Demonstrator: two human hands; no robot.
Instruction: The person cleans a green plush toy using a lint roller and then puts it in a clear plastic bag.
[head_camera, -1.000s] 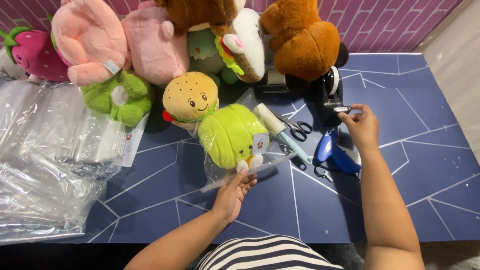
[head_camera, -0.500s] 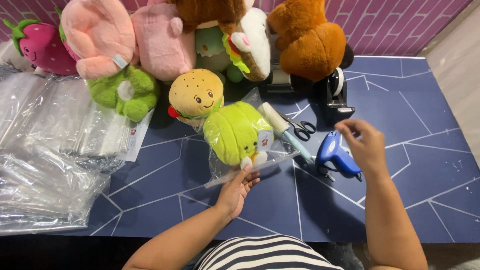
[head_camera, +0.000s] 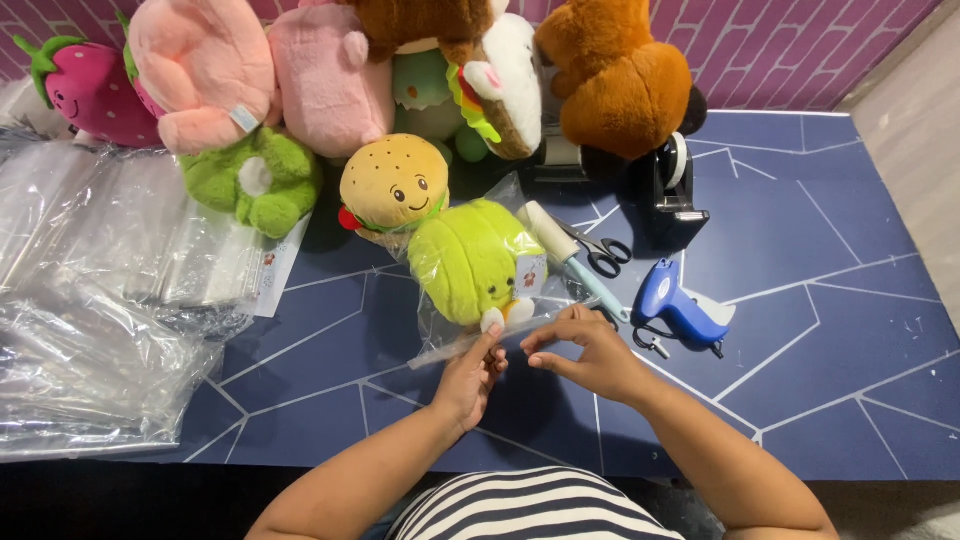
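Both hands now meet at the near edge of the clear plastic bag (head_camera: 470, 300) that holds the green plush toy (head_camera: 470, 258), lying mid-counter just in front of the burger plush (head_camera: 392, 185). A second ago the right hand (head_camera: 590, 352) was far out by the blue tagging gun (head_camera: 678, 310) and the black tape dispenser (head_camera: 678, 190); it has since crossed back and sits just beside the left hand (head_camera: 470, 375). The left hand has barely moved, staying at the bag's open flap. Left grip: fingertips pinched on the flap edge. Right grip: thumb and forefinger closed together at the same flap; whether something small such as a piece of tape is between them cannot be told. The gun now lies untouched on the blue counter (head_camera: 820, 250), right of the scissors (head_camera: 598, 250) and a white-and-pale-blue lint roller (head_camera: 560, 245). Judging from this, work has shifted from fetching at the dispenser to closing the bag mouth, with the toy already fully inside. A stack of empty clear bags (head_camera: 100, 300) lies at far left; other plush toys crowd the back edge.
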